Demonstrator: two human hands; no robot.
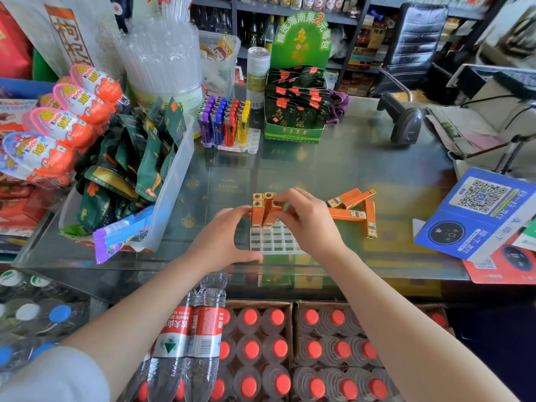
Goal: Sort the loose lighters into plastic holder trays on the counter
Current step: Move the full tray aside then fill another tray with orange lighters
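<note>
- Early in the sorting, by judgement: about four orange lighters [262, 208] standing upright at the far left corner of the clear holder tray [274, 239], most cells empty.
- Left to sort: a loose pile of orange lighters [355, 208] lying flat on the glass counter [362, 158], just right of the tray, long axes pointing several ways.
- Right hand [309, 220] pinching one tilted lighter, gold top up, base entering a cell.
- Left hand [224, 239] steadying the standing group, fingers closed against it, thumb at the near tray edge.
</note>
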